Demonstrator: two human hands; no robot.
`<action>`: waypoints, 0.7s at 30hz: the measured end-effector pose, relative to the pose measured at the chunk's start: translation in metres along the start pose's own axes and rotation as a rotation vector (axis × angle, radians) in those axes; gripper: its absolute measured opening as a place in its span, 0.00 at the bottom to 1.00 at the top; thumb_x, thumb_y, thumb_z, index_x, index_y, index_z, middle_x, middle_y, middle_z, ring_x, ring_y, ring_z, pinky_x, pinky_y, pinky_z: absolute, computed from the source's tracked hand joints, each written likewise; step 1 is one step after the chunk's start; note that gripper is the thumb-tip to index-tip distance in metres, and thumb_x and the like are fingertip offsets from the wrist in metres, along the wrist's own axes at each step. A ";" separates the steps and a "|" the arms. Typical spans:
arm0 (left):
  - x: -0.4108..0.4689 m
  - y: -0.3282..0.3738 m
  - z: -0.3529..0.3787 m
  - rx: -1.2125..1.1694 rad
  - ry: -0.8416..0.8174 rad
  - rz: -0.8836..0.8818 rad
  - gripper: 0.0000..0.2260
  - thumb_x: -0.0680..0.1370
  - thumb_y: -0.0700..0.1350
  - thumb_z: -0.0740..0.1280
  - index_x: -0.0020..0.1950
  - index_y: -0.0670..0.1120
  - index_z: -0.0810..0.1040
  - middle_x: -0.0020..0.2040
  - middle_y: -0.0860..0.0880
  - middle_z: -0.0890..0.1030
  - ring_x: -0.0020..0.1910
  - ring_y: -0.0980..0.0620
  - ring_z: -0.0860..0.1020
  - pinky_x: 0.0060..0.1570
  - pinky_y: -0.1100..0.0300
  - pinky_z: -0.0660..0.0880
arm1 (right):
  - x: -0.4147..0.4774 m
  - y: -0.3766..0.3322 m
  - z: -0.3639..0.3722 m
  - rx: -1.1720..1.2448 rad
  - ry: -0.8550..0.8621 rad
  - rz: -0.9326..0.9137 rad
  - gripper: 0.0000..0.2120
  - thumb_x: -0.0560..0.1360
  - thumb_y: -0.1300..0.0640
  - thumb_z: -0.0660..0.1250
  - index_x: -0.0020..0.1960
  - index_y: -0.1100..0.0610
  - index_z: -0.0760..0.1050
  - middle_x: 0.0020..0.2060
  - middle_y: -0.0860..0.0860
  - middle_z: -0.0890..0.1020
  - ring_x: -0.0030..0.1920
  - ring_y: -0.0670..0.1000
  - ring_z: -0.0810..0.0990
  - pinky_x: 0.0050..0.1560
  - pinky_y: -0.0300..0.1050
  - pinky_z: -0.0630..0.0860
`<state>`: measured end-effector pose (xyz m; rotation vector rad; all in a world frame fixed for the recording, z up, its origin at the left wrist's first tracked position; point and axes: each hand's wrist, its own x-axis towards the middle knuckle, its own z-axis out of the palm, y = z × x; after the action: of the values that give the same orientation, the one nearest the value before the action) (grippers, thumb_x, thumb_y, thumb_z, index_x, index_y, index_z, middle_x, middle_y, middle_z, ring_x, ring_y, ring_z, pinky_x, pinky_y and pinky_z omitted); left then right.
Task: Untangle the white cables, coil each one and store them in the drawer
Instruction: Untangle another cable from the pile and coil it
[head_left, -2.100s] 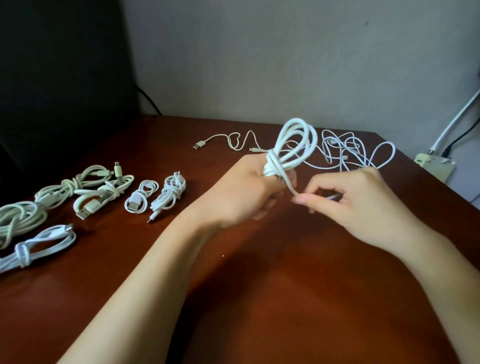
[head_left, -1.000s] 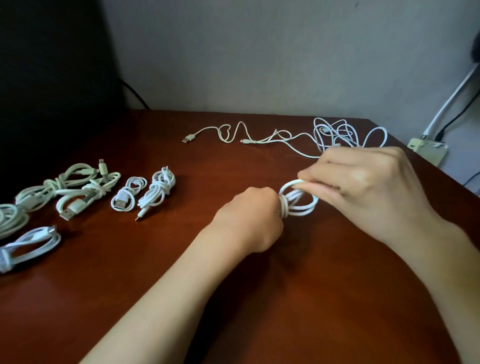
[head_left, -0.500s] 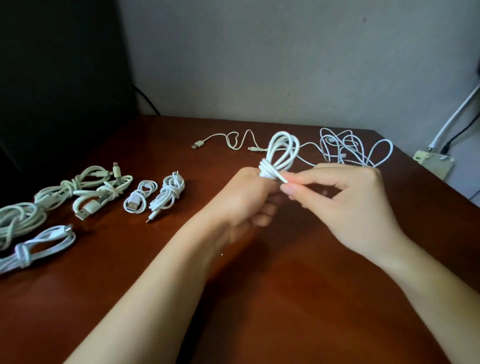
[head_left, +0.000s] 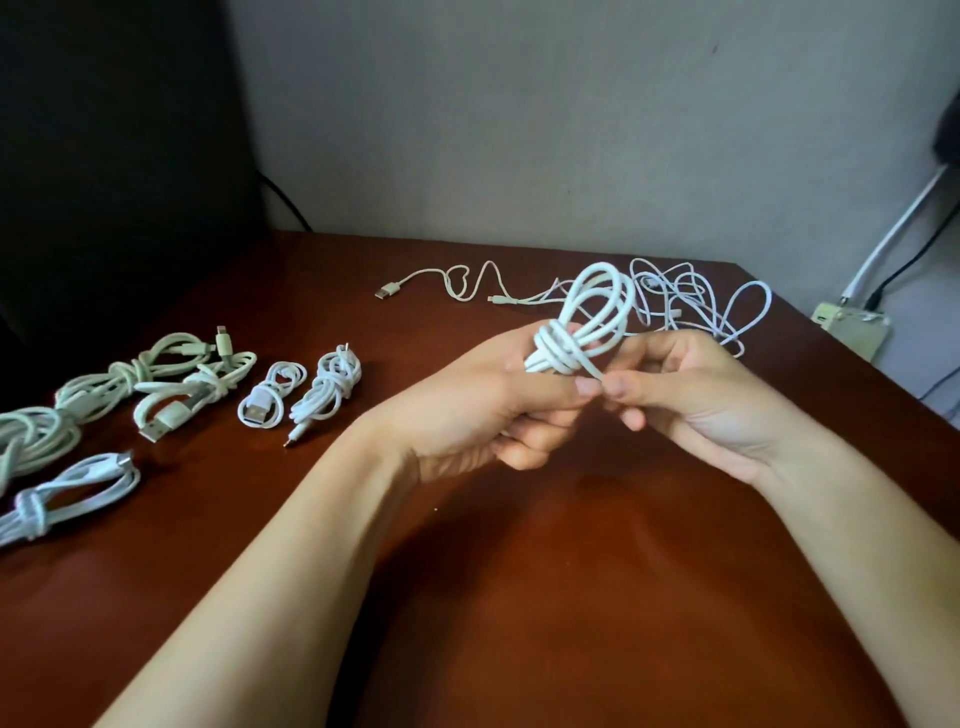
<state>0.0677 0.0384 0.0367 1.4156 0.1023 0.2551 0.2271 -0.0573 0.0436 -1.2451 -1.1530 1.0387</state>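
Observation:
My left hand (head_left: 498, 405) grips a coiled white cable (head_left: 587, 322) above the brown table (head_left: 519, 597), its loops standing upright and several turns wound round its waist. My right hand (head_left: 691, 400) pinches the cable's loose end just right of my left thumb. Behind the hands lies a loose tangle of white cables (head_left: 691, 301), with one strand running left to a USB plug (head_left: 387, 291). Several coiled cables (head_left: 208, 389) lie in a row at the table's left. No drawer is in view.
A dark panel (head_left: 114, 156) stands at the back left with a black wire beside it. At the far right, off the table edge, sits a power strip (head_left: 852, 330) with a white and a black cord. A grey wall rises behind the table.
The coil went down to the table, then rose again. My right hand has gone from over the loops to pinching the loose end at the coil's waist. The wraps look tighter.

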 end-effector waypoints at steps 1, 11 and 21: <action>0.000 -0.001 0.001 0.004 -0.005 0.013 0.06 0.75 0.38 0.63 0.44 0.47 0.69 0.27 0.54 0.63 0.22 0.61 0.58 0.20 0.71 0.55 | 0.001 0.001 -0.001 0.010 0.011 0.015 0.18 0.46 0.48 0.84 0.29 0.55 0.81 0.27 0.49 0.80 0.29 0.43 0.77 0.29 0.33 0.73; 0.009 -0.003 0.011 0.067 0.282 0.006 0.12 0.81 0.53 0.57 0.42 0.48 0.63 0.29 0.50 0.60 0.23 0.57 0.55 0.23 0.66 0.50 | 0.006 0.004 0.005 0.222 0.173 0.126 0.04 0.58 0.62 0.71 0.28 0.54 0.82 0.27 0.48 0.79 0.26 0.41 0.74 0.30 0.30 0.73; 0.011 -0.007 0.009 0.115 0.206 0.147 0.09 0.80 0.43 0.60 0.41 0.48 0.64 0.29 0.52 0.61 0.24 0.58 0.57 0.22 0.69 0.56 | 0.010 0.010 0.003 0.706 0.165 0.203 0.28 0.41 0.66 0.84 0.40 0.61 0.82 0.34 0.51 0.81 0.29 0.44 0.79 0.27 0.34 0.75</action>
<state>0.0811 0.0315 0.0319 1.5103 0.1846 0.5233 0.2257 -0.0467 0.0341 -0.8605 -0.4601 1.3144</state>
